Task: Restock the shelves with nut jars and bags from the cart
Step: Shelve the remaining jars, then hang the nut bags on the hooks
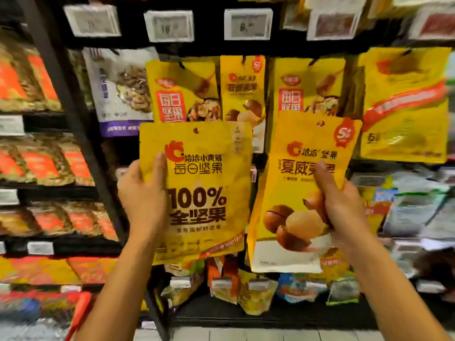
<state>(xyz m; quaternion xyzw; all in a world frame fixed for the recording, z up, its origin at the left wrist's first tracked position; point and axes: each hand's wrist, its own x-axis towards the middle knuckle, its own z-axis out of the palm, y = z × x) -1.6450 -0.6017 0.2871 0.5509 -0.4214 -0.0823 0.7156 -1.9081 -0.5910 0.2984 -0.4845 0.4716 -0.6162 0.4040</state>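
Supermarket shelving fills the background: dark racks, a row of price tags (247, 24) along the top rail, and yellow snack bags hanging on pegs beneath it.

The left hand (142, 198) grips a mixed-nut bag (204, 183) by its left edge. Its thumb (158, 168) lies flat on the front and the other fingers are hidden behind. The right hand (344, 207) pinches a macadamia bag (295, 205) at its right edge, thumb across the printed lettering and fingers curled behind. Both bags are upright with labels facing the wearer, raised side by side in front of the hanging row. Whether their inner edges touch I cannot tell.

Both are flat, glossy yellow pouches with a red logo and dark bold type. The macadamia one shows brown nuts above a white band and carries a red badge in its top corner. Each has a punched hole near the top, and neither hole is on a peg yet.

Just behind, a hanging macadamia bag (242, 89) looks like the same product as the one in the right hand, with hanging mixed-nut bags (182, 89) to either side of it. I judge the pair in hand is being matched to its pegs, so hanging both is the step left. The pegs already carry stock. The cart is out of view, so how much remains cannot be told. No jars are visible.

Further out, red-labelled packs (44, 163) fill the left shelves and assorted pouches (246, 289) stand on the lower shelf.
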